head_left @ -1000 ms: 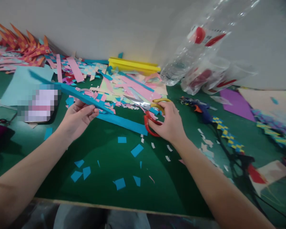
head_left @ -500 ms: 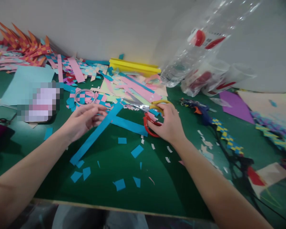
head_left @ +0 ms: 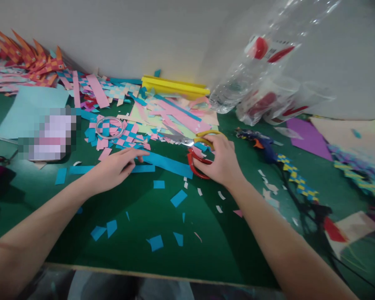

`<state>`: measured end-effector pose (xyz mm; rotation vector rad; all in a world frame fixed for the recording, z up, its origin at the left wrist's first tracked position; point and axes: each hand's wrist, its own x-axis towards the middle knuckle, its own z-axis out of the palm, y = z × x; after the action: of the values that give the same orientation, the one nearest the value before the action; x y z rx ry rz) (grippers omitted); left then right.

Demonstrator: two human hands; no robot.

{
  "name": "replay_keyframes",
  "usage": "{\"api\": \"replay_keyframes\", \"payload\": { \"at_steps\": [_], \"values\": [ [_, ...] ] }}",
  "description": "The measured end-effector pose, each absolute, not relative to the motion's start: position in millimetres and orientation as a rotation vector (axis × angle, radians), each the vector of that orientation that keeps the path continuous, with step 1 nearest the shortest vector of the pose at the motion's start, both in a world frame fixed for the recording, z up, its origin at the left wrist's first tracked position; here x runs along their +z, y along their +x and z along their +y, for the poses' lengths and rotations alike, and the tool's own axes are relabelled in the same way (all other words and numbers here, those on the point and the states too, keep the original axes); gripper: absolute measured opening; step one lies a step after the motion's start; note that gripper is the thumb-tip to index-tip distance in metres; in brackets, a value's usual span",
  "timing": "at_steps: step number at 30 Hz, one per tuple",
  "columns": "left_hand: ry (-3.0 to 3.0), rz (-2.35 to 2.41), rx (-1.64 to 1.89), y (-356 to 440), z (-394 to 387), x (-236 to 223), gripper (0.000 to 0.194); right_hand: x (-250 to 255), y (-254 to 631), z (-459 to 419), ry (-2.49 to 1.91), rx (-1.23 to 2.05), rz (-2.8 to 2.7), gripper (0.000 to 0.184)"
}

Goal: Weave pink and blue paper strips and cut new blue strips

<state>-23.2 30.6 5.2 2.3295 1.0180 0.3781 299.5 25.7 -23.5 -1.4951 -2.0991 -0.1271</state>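
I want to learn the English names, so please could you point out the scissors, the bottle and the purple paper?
Scissors (head_left: pixel 186 141): head view, on the blades, close to the handles.
Bottle (head_left: pixel 261 48): head view, on its label.
Purple paper (head_left: pixel 308 138): head view, middle.

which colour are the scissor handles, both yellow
No, the scissors have one yellow handle loop and one red handle loop.

Scissors (head_left: pixel 189 142): red and yellow, in our right hand (head_left: pixel 220 161).
Slanted blue strip (head_left: pixel 171 164): flat, near our scissors.
Other blue strip (head_left: pixel 146 168): partly behind our left hand (head_left: pixel 114 171).
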Motion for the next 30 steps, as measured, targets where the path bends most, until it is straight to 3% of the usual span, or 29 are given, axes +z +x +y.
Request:
{"api": "replay_keyframes", "payload": {
  "at_steps": [8, 14, 30],
  "values": [
    [2.83, 0.946, 0.413, -20, 33, -1, 0.025, -5, 310, 19, -1.373, 0.108, -2.403, 0.047],
    [2.761, 0.971, 0.344, -22, 35, -3, 0.024, 3, 304, 14, -1.303, 0.335, -2.541, 0.047],
    [2.454, 1.03, 0.453, -17, 31, -4, 0.023, 2, 300, 12, -1.319, 0.412, -2.569, 0.049]
  ]
}}
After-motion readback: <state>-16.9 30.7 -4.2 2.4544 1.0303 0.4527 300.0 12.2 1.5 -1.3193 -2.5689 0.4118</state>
